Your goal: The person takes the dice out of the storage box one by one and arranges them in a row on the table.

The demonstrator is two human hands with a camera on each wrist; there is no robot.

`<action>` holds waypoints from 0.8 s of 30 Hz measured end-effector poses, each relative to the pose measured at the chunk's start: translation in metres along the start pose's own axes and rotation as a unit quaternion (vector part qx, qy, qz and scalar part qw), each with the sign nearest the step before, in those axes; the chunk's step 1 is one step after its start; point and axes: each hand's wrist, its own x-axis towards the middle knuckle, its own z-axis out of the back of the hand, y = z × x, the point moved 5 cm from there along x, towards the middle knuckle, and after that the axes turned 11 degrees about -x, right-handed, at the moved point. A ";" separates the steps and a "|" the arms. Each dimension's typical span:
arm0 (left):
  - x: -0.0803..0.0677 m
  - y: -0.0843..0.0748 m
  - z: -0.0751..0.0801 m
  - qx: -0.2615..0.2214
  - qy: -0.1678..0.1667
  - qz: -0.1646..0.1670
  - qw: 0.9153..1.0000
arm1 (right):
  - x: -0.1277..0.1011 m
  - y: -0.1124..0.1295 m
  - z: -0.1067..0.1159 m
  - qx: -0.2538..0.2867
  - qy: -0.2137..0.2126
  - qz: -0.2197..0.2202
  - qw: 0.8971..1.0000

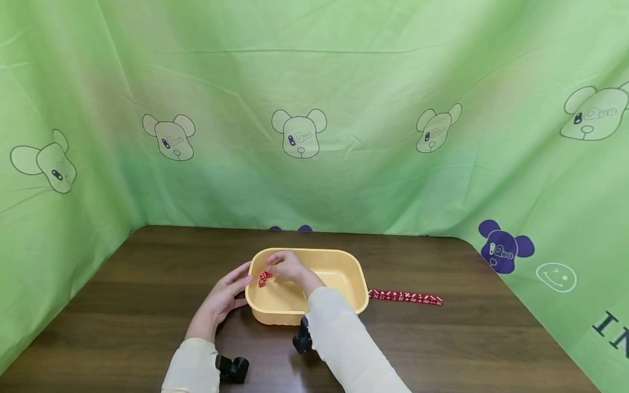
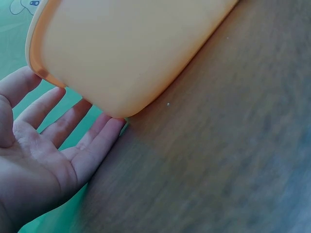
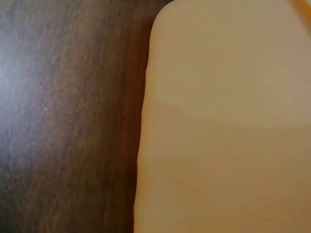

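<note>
A yellow plastic tub (image 1: 351,273) sits in the middle of a dark wooden table. My right hand (image 1: 287,267) reaches into its left part and pinches a few red dice (image 1: 264,278). My left hand (image 1: 223,297) lies flat against the tub's left outer wall, fingers straight; in the left wrist view that open palm (image 2: 43,160) touches the tub's wall (image 2: 131,48). The right wrist view shows only the tub's outer wall (image 3: 228,121) and the table. A row of red dice (image 1: 405,297) lies on the table just right of the tub.
Green printed cloth hangs behind and on both sides of the table (image 1: 472,338). Bare wood stretches to the right of the dice row and left of my left hand. Black wrist camera mounts (image 1: 232,368) show near the front edge.
</note>
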 end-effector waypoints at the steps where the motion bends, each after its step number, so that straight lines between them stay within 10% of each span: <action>1: 0.000 0.000 0.000 -0.001 -0.002 0.000 1.000 | -0.009 0.009 0.002 0.000 -0.002 -0.023 1.000; 8: 0.000 0.000 0.001 -0.004 -0.003 0.001 1.000 | -0.024 0.020 0.003 -0.028 -0.005 -0.017 0.999; 18: 0.000 0.001 0.001 0.003 0.002 -0.003 1.000 | 0.062 -0.084 -0.026 -0.086 0.006 0.035 0.996; 24: 0.000 0.000 0.000 0.004 0.000 -0.002 1.000 | 0.001 -0.009 -0.008 -0.092 0.013 0.003 0.996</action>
